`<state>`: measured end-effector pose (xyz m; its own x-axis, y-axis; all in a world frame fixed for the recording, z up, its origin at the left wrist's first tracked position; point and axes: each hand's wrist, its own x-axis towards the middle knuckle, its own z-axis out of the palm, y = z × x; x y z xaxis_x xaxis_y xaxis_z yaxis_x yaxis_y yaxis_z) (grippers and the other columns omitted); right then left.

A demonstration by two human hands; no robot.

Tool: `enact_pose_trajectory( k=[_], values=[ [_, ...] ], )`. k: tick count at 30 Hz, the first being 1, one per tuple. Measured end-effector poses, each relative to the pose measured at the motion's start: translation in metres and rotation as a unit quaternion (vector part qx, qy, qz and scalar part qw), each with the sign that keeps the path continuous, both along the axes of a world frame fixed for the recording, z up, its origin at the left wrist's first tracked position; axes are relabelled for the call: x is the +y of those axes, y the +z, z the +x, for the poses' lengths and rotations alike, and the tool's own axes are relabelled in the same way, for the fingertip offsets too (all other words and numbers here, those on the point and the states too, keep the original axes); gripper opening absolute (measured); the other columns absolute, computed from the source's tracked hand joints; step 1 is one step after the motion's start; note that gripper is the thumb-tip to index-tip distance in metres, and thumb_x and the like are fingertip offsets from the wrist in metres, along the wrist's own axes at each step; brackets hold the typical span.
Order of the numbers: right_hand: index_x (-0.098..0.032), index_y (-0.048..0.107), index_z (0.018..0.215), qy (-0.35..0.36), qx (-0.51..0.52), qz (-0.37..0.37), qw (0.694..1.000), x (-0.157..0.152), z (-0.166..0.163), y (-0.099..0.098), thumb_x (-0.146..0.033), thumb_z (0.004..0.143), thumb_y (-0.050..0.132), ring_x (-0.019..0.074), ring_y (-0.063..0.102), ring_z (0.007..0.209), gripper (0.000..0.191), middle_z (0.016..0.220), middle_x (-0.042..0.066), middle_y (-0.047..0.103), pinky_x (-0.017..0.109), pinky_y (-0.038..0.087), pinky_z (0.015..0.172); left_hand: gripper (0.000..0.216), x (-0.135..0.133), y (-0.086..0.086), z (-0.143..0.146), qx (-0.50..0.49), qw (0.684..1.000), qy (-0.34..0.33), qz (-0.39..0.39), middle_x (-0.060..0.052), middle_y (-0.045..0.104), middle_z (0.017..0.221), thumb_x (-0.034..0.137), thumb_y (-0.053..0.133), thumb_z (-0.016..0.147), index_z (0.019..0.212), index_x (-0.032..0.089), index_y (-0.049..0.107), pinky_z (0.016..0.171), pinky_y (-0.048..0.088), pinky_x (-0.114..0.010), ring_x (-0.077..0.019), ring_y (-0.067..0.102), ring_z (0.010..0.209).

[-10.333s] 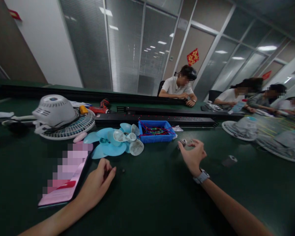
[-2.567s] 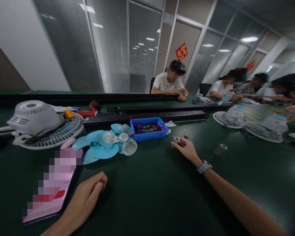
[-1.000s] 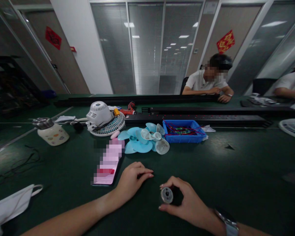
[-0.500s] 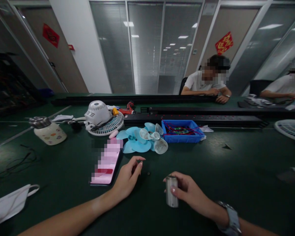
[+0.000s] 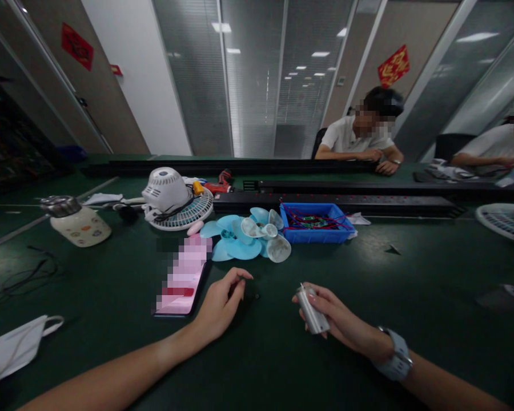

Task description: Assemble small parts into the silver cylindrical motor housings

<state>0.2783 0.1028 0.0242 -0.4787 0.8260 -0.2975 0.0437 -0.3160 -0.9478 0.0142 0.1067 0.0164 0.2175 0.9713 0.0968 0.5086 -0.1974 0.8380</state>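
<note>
My right hand (image 5: 338,321) is closed round a small silver motor cylinder (image 5: 312,311), its thin shaft pointing up and to the left. My left hand (image 5: 220,302) rests on the dark green table (image 5: 111,342), fingers curled, the fingertips pinched near a tiny dark part I cannot make out. A small dark screw (image 5: 257,296) lies on the table between the two hands. Left of my left hand lies a pink phone (image 5: 183,278).
Light blue fan blades (image 5: 244,238), a blue bin of wired parts (image 5: 314,222), a white fan motor on its grille (image 5: 175,200), a jar (image 5: 79,222) and a face mask (image 5: 12,348) lie around. Black power strips (image 5: 342,201) run across. Other people sit opposite.
My right hand brought the motor from far out on the table to just in front of me and tilted it, shaft up. The view swung left. My left hand stayed by the phone.
</note>
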Motion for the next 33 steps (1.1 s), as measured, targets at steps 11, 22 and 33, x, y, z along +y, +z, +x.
enact_pose_trajectory(
  k=[11, 22, 33],
  values=[
    [-0.022, 0.062, 0.12, 0.078, 0.0, 0.02, 0.997, 0.003, -0.001, 0.002, -0.032, 0.072, 0.078, 0.0127, 0.068, 0.079, 0.051, 0.12, 0.008, 0.067, 0.009, 0.036, 0.039, 0.018, 0.002, -0.002, -0.001, 0.013, 1.0, -0.009, 0.006, 0.002, 0.055, 0.071, 0.023, 0.039, 0.094, 0.093, 0.019, 0.057, 0.062, 0.039, -0.025, -0.016, 0.056, 0.065],
    [-0.018, 0.067, 0.108, 0.029, 0.005, 0.026, 0.999, 0.006, 0.007, -0.013, -0.058, 0.079, 0.065, 0.0078, 0.056, 0.061, 0.05, 0.086, 0.005, 0.066, 0.014, 0.035, 0.041, 0.019, 0.002, -0.004, -0.002, 0.02, 1.0, -0.019, -0.004, 0.002, 0.053, 0.071, 0.025, 0.038, 0.095, 0.093, 0.019, 0.056, 0.062, 0.038, -0.026, -0.0164, 0.055, 0.066],
    [-0.015, 0.059, 0.121, -0.362, -0.265, 0.292, 0.845, 0.043, 0.14, -0.012, -0.06, 0.075, 0.066, 0.0173, 0.063, 0.063, 0.065, 0.097, 0.01, 0.071, 0.029, 0.053, 0.052, 0.025, 0.004, -0.002, -0.001, 0.058, 0.998, -0.029, -0.011, 0.002, 0.054, 0.069, 0.032, 0.033, 0.095, 0.096, 0.02, 0.054, 0.06, 0.039, -0.027, -0.0184, 0.056, 0.063]
  ],
)
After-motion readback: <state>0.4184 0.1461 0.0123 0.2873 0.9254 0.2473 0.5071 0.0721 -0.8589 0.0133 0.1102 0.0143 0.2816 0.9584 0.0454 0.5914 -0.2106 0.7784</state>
